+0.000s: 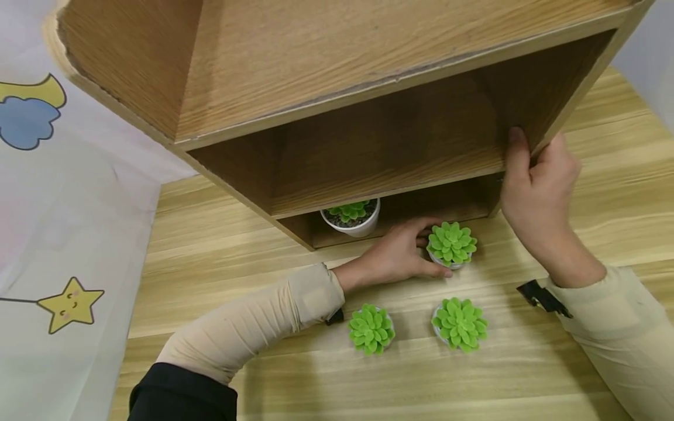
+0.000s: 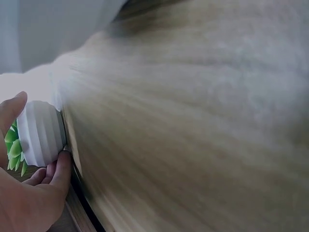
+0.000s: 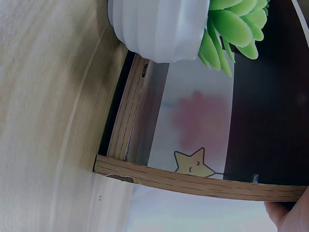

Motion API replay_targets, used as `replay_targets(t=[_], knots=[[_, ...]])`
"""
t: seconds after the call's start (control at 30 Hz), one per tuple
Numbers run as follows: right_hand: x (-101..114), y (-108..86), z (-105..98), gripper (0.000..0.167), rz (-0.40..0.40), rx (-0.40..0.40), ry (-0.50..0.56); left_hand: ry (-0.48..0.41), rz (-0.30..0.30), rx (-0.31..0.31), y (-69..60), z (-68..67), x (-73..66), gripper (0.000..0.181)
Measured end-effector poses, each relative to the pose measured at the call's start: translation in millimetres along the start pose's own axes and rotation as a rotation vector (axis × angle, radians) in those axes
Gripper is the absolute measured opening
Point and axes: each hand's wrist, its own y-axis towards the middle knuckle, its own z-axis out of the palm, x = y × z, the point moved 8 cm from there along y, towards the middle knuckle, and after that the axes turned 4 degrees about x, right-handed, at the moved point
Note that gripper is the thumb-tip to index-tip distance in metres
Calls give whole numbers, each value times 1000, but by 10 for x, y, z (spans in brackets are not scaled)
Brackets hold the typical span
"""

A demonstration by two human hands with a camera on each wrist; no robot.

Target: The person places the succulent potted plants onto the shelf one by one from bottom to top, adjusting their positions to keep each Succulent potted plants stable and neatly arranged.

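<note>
My left hand (image 1: pixel 397 251) holds a small green succulent (image 1: pixel 453 242) in a white pot, in front of the shelf's lowest compartment. In the left wrist view the ribbed white pot (image 2: pixel 42 133) lies between thumb and fingers of the left hand (image 2: pixel 36 193). With the thumb inside and the fingers outside, my right hand (image 1: pixel 542 199) grips the right side panel of the wooden shelf (image 1: pixel 368 126). The right wrist view shows part of that hand (image 3: pixel 292 217) at the panel's edge (image 3: pixel 203 186), and a ribbed pot (image 3: pixel 157 29) close by.
Another potted succulent (image 1: pixel 358 219) stands in the lowest compartment, at its left. Two more, one at left (image 1: pixel 371 329) and one at right (image 1: pixel 460 324), stand on the wood-grain table (image 1: pixel 295 386) nearer the body. A wall sheet with a star (image 1: pixel 71 305) hangs at the left.
</note>
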Motion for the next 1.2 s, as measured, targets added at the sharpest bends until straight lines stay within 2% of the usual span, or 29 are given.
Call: replay_targets(t=[0.37, 0.67, 1.0, 1.2], knots=[[2, 6, -7, 29, 10, -4, -6, 36, 58, -18, 2, -7, -22, 86], [3, -4, -8, 30, 22, -8, -11, 57, 44, -31, -12, -10, -19, 85], [13, -2, -10, 29, 22, -12, -12, 176, 33, -56, -23, -23, -5, 87], [16, -5, -10, 30, 28, -16, -13, 141, 36, -57, -22, -14, 1, 85]])
